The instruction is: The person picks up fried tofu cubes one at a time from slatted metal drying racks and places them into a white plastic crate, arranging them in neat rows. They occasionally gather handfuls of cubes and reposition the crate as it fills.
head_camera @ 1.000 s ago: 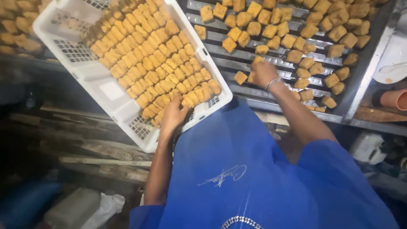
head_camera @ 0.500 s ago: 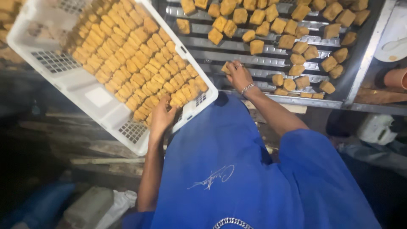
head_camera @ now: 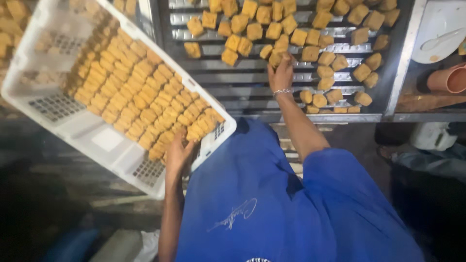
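Head view: white crate (head_camera: 73, 128) holds rows of golden fried cubes (head_camera: 141, 104).

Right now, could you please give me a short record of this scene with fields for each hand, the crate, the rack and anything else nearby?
left hand: grips the near edge of the white crate, which is tilted
crate contents: golden fried cubes packed in rows
right hand: closed on one cube at the metal rack
rack: slatted, with loose cubes scattered on it
wrist: a bracelet
clothing: blue shirt
nearby: an orange pipe at right
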{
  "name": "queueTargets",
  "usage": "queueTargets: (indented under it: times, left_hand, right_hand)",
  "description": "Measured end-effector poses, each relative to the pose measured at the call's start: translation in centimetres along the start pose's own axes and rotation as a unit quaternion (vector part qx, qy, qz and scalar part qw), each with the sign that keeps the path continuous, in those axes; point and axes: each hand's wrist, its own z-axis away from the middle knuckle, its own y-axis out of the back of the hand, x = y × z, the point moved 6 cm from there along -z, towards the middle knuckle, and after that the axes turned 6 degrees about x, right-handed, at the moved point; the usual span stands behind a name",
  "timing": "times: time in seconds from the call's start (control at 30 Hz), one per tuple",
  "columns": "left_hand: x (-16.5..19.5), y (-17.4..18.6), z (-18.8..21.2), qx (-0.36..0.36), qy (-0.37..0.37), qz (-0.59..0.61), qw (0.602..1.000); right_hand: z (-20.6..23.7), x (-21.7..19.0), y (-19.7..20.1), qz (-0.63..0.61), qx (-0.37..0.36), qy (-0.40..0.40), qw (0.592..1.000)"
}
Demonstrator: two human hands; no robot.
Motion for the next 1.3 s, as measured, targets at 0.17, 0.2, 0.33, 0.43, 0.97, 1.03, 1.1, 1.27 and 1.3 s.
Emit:
queueTargets:
  times: [0.17, 0.2, 0.33, 0.43, 0.97, 1.03, 1.1, 1.27, 1.3]
  left_hand:
    - [1.3, 0.7, 0.1, -0.014, 0.07, 0.016, 0.997]
    - [2.0, 0.9, 0.1, -0.002, 0.039, 0.015, 0.999]
    - [1.9, 0.6, 0.0, -0.025, 0.087, -0.001, 0.996]
    - [0.8, 0.0, 0.3, -0.043, 0.148, 0.042, 0.987]
    - [3.5, 1.0, 0.0, -0.018, 0.119, 0.038, 0.992]
    - [3.4, 0.9, 0.3, -0.032, 0.153, 0.054, 0.986]
    - [3.3, 1.0, 0.3, -0.041, 0.152, 0.016, 0.987]
    - [3.4, 1.4, 0.0, -0.009, 0.062, -0.017, 0.998]
    - [3.1, 1.4, 0.0, -0.013, 0.076, -0.018, 0.997]
  right_hand:
    - [-2.2, 4.3, 5.3, 0.034, 0.132, -0.064, 0.989]
    - [-2.8, 5.4, 5.9, 0.032, 0.13, -0.089, 0.987]
    - [-3.9, 7.4, 6.6, 0.194, 0.082, -0.054, 0.976]
    - [-3.8, 7.0, 5.7, 0.292, 0.045, 0.005, 0.955]
    - [-7.8, 4.5, 0.0, 0.116, 0.046, -0.075, 0.989]
    - [-7.9, 5.2, 0.2, 0.12, 0.043, -0.105, 0.986]
    - [-8.0, 5.6, 0.5, 0.137, 0.038, -0.108, 0.984]
    - [-9.3, 5.6, 1.1, 0.157, 0.023, -0.065, 0.985]
    - [-9.4, 5.9, 1.3, 0.126, 0.02, -0.087, 0.988]
